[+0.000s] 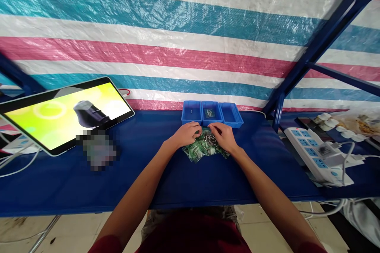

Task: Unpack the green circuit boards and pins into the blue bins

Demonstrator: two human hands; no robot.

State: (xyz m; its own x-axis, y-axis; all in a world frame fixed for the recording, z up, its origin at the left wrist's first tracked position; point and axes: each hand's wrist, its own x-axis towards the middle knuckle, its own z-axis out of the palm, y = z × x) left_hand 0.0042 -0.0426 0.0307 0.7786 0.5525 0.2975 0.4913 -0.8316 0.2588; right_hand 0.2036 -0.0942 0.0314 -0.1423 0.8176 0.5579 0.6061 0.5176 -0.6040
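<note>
At the left, the left hand (188,133) rests at the far left edge of the heap of small clear packets (196,151), its fingers curled inward; whether they are clamped on a packet cannot be told. That hand would do well to steady the packets beneath it lightly, since thin, slippery film is likely to slide if pressed or dragged. At the right, the right hand (224,136) reaches over the heap's far right part, thumb and forefinger drawn close together; what, if anything, is between them is too small to make out. A light fingertip pinch on one packet's edge, lifted rather than pulled sideways, should keep its neighbours from coming along and spare the film from tearing.

The heap lies on the blue surface (74,189), between the hands and just on the near side of three blue trays. Its left part looks glossy and green, the packets overlapping at odd angles with corners poking out on the near side. Toward the middle and right, pale, slim pieces show among darker patches. Beyond it, the left tray (187,107) holds a tiny metallic piece, the middle tray (215,106) holds pale pieces that seem bagged, and the right tray (230,114) stands beside it.
</note>
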